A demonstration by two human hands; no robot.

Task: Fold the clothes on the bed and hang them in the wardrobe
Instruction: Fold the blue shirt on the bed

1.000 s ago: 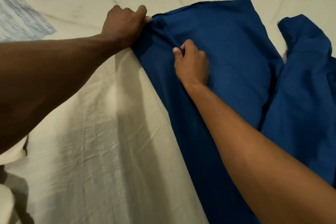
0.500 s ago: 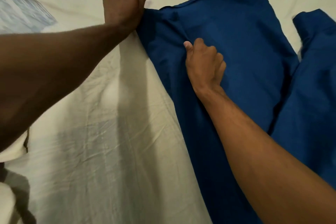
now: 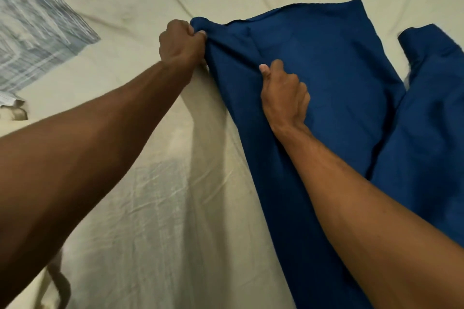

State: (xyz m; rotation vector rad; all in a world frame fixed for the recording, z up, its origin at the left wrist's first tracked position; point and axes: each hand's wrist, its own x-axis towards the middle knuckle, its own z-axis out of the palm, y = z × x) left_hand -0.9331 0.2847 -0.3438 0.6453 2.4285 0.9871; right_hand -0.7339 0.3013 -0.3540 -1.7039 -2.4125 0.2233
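A dark blue garment (image 3: 334, 78) lies spread on the bed, running from the middle of the view down to the bottom right. My left hand (image 3: 179, 45) grips its far left corner, fingers curled round a bunch of the cloth. My right hand (image 3: 285, 95) pinches a fold of the same garment a little nearer to me, thumb pointing up along the crease. A second part of the blue cloth (image 3: 431, 113) lies folded over at the right edge.
The bed is covered by a creased cream sheet (image 3: 155, 208). A blue-and-white striped cloth (image 3: 32, 32) lies at the top left corner. A small pale object (image 3: 13, 110) sits at the left edge.
My left hand, flat and open on the sheet half a second ago, has curled round the garment's corner again. My right hand stays on the fold, slightly shifted.
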